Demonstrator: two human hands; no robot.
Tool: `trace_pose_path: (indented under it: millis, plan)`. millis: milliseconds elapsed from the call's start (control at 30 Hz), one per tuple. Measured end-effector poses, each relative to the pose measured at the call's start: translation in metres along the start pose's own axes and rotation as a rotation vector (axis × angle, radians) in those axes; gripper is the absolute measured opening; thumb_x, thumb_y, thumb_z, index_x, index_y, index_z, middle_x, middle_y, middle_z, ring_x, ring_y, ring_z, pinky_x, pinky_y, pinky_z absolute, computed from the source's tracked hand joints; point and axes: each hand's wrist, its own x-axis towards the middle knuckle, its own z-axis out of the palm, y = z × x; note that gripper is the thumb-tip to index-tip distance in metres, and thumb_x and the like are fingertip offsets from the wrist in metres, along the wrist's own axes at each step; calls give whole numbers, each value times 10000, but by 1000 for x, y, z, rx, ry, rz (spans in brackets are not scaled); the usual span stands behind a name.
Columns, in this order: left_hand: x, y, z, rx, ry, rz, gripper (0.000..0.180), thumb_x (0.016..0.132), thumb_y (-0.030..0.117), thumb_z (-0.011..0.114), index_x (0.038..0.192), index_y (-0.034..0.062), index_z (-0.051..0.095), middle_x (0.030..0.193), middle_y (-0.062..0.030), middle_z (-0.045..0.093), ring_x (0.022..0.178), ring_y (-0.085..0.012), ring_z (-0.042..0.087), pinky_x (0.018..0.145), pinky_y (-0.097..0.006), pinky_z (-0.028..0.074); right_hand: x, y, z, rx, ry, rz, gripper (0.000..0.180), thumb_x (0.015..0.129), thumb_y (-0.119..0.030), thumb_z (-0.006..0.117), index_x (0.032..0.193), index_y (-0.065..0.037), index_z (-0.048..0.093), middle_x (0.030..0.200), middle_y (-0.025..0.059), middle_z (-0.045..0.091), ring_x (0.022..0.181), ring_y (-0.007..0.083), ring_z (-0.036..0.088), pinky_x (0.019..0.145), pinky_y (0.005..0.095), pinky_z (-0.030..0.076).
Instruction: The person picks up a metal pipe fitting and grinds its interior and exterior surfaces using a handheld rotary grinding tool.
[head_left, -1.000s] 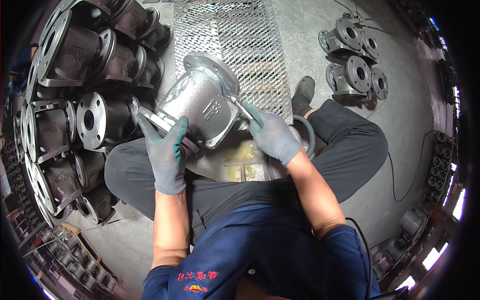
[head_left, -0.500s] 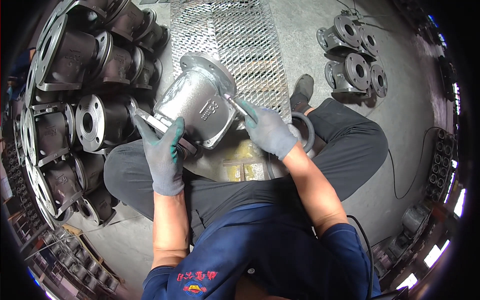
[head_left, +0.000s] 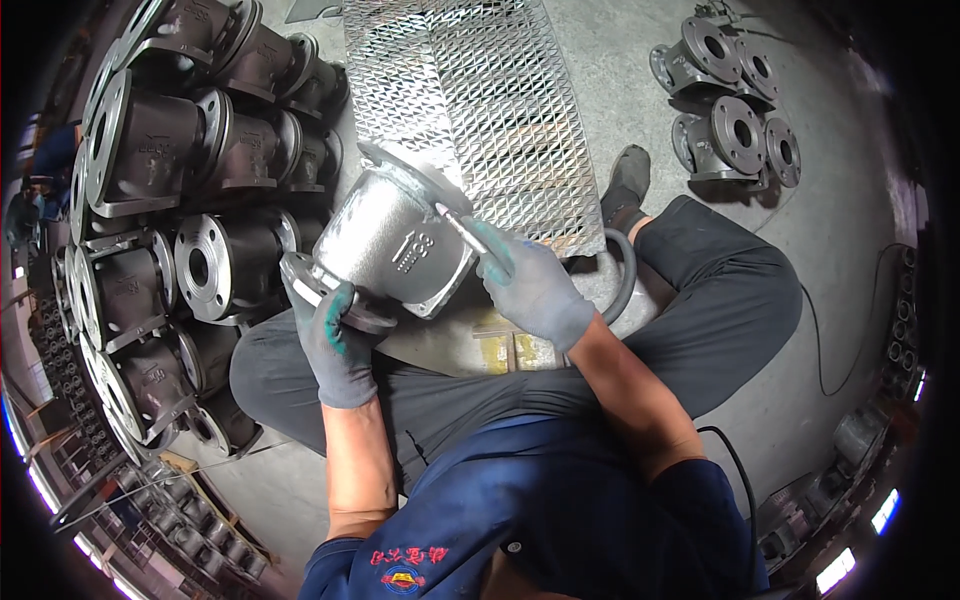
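Two grips, one casting, one tool

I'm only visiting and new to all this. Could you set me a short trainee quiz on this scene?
1. Which hand holds the slim tool, its tip toward the metal casting? a) left, b) right, c) neither.
2. True or false: both hands are bare.
3. Fill in: the large stack of castings stands on the person's ____ side.

Key:
1. b, the right hand.
2. False; the left hand is gloved too.
3. Left.
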Motion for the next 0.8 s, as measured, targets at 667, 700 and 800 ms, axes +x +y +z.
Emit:
trace_pose_path:
  millis: [667,700,800]
  plan:
    - [-6,-6,-2,-115,-66,-95,836,930,57,588,1707,3,286,1360,-135,603,1083,-227,661,956,-349,557,6,-28,1,-277,73,-237,561,1019,-83,587,1568,-6,500,1001,252,725,950,448,731,858,542,594]
    - [-7,-5,-1,-113,-76,-106,842,929,56,585,1711,6,279,1346,-134,608,1055,-225,669,933,-345,567,6,-30,0,-278,73,-241,561,1019,-83,587,1568,-6,500,1001,252,725,950,448,731,858,542,594]
    - [-9,-3,0,-89,-86,-113,860,925,56,577,1722,15,257,1305,-131,621,969,-216,695,864,-334,596,6,-35,1,-311,128,-300,566,1015,-72,585,1570,-6,497,1042,258,736,978,440,740,868,540,595]
